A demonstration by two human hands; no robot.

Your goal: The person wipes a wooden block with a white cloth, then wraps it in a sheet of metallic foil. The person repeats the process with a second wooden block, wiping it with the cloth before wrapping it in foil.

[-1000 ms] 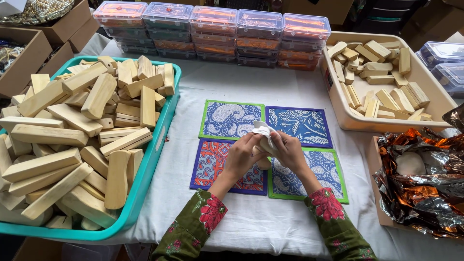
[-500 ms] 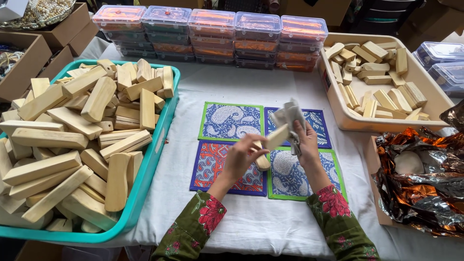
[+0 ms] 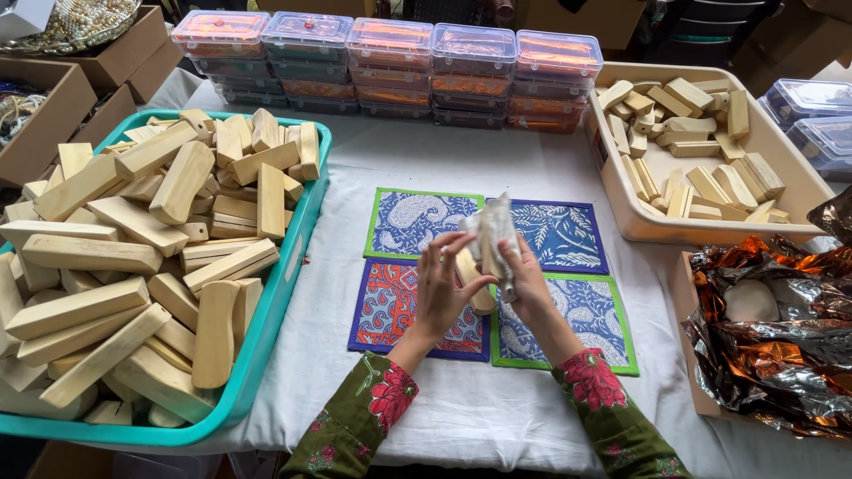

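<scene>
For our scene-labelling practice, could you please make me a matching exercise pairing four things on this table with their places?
Things:
1. teal tray of wooden blocks
2. beige tub of smaller blocks
3. clear lidded boxes
4. wooden piece

Places:
A. far edge of the table
B. left side
C. between both hands, over the patterned mats
D. right side

Pairs: 1-B, 2-D, 3-A, 4-C

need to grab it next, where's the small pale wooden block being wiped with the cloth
In the head view, the small pale wooden block is centre frame between the left hand and right hand, above the four patterned fabric mats.
</scene>
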